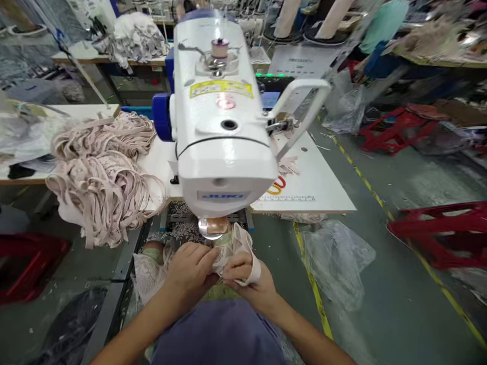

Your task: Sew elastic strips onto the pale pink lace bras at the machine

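Close in front of my body, my left hand (pixel 192 268) pinches the edge of a pale lace garment piece (pixel 224 256). On its other side, the curled fingers of my right hand (pixel 253 284) grip the same piece, and a smooth pale band loops over them. Both hands are just below the needle end of a white sewing machine (pixel 228 162), whose needle is hidden from here. More pale lace (pixel 148 276) hangs to the left of my left hand.
A heap of pinkish straps and lace (pixel 102 177) lies left of the machine. Scissors with red and yellow handles (pixel 277 185) rest on the white table (pixel 323 187). Red stools (pixel 441 233) and a clear plastic bag (pixel 338 263) are on the floor to the right.
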A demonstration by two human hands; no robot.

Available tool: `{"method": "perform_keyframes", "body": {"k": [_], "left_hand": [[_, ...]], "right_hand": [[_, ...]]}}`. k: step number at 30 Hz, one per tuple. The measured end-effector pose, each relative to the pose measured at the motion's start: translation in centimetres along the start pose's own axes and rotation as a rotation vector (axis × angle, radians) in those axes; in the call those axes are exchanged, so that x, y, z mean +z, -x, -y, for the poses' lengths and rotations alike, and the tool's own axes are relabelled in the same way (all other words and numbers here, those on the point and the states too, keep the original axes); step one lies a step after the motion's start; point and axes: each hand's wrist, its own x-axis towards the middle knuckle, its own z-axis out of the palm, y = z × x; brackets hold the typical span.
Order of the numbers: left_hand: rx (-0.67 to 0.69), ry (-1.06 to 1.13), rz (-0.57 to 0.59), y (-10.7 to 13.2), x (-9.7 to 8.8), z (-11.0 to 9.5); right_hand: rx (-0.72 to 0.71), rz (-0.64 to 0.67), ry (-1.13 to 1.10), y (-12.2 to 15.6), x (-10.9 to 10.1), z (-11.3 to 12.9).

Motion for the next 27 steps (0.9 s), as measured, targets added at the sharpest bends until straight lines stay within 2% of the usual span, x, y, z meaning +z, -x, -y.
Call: {"method": "perform_keyframes", "body": {"k": [4,9,17,23,27], "left_hand": [[0.096,0.022,-0.084,1.3,0.5,0.3],[0.125,0.004,-0.232,2.0,0.0,0.0],[0.148,0.026,-0.286,2.7,-0.2,0.0],[0.296,0.159,-0.278,3.4,-0.5,0.3],[0.296,0.219,-0.308,4.0,-0.4,0.3]], "right_hand": [[-0.157,0.093,0.130,1.5,0.1,0.6],[-0.198,0.105,0.217,2.6,0.3,1.0],[-0.174,0.099,0.220,2.4,0.8,1.8],[-0.079,0.070,0.066,2.0,1.1,2.9],[-0.034,0.052,-0.015,2.2,1.4,3.3]]}}
